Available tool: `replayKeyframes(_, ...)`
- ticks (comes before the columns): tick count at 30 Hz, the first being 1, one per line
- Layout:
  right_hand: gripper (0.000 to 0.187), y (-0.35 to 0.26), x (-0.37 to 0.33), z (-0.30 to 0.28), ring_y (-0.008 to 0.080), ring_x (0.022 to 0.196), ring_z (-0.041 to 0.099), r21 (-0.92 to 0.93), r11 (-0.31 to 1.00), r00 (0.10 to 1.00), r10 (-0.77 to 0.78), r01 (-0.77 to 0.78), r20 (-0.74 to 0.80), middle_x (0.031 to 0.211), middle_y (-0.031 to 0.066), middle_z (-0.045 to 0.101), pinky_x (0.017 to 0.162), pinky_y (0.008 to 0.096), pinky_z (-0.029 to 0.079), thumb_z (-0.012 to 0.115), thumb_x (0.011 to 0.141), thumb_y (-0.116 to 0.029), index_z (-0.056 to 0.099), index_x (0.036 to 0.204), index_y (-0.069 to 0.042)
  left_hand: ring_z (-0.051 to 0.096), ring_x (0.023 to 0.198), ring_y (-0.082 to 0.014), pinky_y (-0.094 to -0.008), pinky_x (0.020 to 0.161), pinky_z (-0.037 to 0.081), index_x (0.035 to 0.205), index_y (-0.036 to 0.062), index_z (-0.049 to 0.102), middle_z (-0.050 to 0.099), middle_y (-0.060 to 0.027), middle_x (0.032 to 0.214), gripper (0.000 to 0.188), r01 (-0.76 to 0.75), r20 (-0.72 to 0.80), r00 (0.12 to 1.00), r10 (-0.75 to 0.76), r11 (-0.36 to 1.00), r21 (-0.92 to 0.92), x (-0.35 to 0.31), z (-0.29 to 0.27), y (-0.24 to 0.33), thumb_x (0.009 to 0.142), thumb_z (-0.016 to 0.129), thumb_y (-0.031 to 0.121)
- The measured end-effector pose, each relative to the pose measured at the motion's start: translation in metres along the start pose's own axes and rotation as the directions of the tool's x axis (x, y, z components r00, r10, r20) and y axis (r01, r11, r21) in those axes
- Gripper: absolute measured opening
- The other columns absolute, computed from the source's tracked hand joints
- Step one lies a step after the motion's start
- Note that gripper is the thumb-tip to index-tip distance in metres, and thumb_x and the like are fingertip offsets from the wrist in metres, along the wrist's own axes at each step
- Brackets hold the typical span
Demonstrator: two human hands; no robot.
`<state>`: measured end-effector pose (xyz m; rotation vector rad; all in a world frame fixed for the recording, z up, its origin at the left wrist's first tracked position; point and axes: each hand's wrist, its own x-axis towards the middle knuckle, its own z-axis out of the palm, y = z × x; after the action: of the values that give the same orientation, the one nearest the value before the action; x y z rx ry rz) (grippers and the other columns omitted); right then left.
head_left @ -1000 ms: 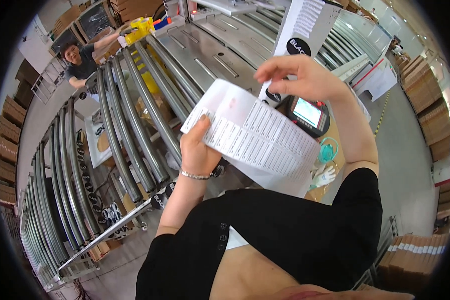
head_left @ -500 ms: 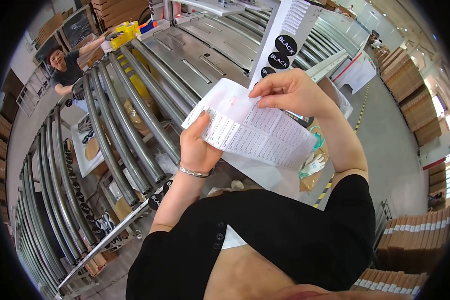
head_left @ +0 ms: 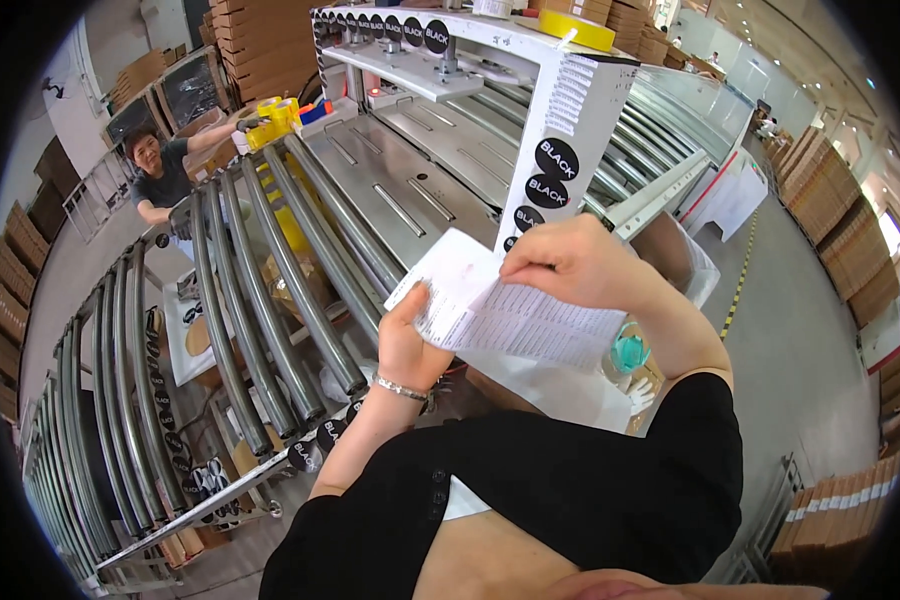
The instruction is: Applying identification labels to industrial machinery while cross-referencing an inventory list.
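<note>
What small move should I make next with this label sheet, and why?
Perhaps lift the right hand gently: the left hand steadies the label sheet by its left end, while the right is pinched near its upper edge, though its exact hold is unclear.

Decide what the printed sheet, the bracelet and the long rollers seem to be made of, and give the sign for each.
Printed sheet: probably paper, white and fairly matte; it looks thin and bends softly.
Bracelet: perhaps silvery metal, judging by its glints, though shiny beads remain possible.
Long rollers: likely smooth grey metal, given the bright highlights along them.
</note>
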<state>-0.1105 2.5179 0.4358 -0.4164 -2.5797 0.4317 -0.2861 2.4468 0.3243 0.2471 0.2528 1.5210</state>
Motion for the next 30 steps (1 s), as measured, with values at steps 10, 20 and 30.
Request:
replayKeyframes(10,0.015,0.017,0.018,0.018,0.0103,0.067,0.059,0.205,0.961,0.982,0.180,-0.188,0.060,0.076,0.0060,0.063,0.060,0.0241,0.047,0.066,0.073,-0.005,0.061,0.086,-0.002,0.043,0.115,-0.0335,-0.0437,0.100,0.031,0.124,-0.0052,0.037,0.046,-0.0192,0.124,0.045,-0.091,-0.016,0.996,0.091,0.996,-0.018,0.006,-0.021,0.010,0.085,0.040,0.017)
replayKeyframes(20,0.011,0.004,0.033,0.008,0.0199,0.086,0.053,-0.153,0.978,0.989,-0.145,0.139,-0.030,0.080,0.0053,0.055,0.075,0.0290,0.043,0.060,0.069,0.002,0.055,0.077,-0.005,0.041,0.117,-0.0319,-0.0427,0.100,0.031,0.124,-0.0048,0.036,0.043,-0.0182,0.126,0.040,-0.054,-0.160,0.986,0.045,0.997,-0.051,0.015,-0.018,0.020,0.089,0.032,0.016)
replayKeyframes(30,0.023,0.129,0.146,-0.154,0.0296,0.074,0.058,-0.583,0.732,0.912,0.133,-0.354,-0.388,0.075,0.0161,0.059,0.066,0.0375,0.046,0.060,0.073,-0.025,0.057,0.079,-0.003,0.045,0.113,-0.0315,-0.0423,0.098,0.034,0.122,-0.0045,0.038,0.046,-0.0178,0.122,0.039,0.054,-0.128,0.990,-0.058,0.998,-0.035,0.019,-0.027,0.006,0.088,0.035,0.014)
